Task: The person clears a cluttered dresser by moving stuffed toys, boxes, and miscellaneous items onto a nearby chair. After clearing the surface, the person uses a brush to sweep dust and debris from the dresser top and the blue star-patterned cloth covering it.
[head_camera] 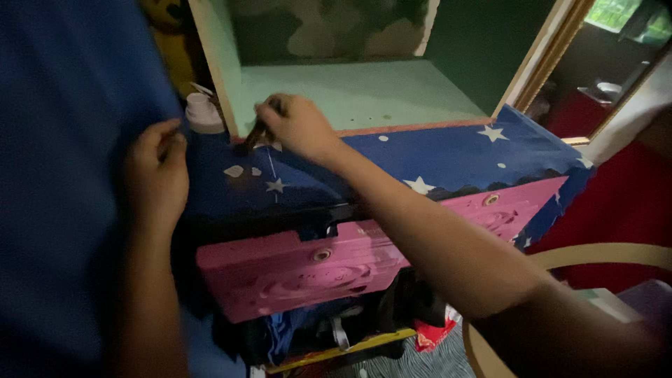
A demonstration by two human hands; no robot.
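My right hand (297, 124) reaches across to the front left corner of a pale green shelf recess (364, 94) and pinches a small dark object (253, 136) against the blue star-patterned top (448, 157) of a painted cabinet. What the object is cannot be made out. My left hand (157, 171) hovers at the left with fingers loosely curled, next to a blue cloth (63, 175), and it is not clear whether it grips the cloth. A white bottle cap (203, 113) stands just left of my right hand.
A pink drawer (294, 276) is pulled out below the blue top, with dark clothes (329, 325) stuffed under it. A curved pale wooden hoop (602, 255) sits at the lower right. Red flooring (623, 203) lies to the right. A camouflage panel (322, 28) backs the recess.
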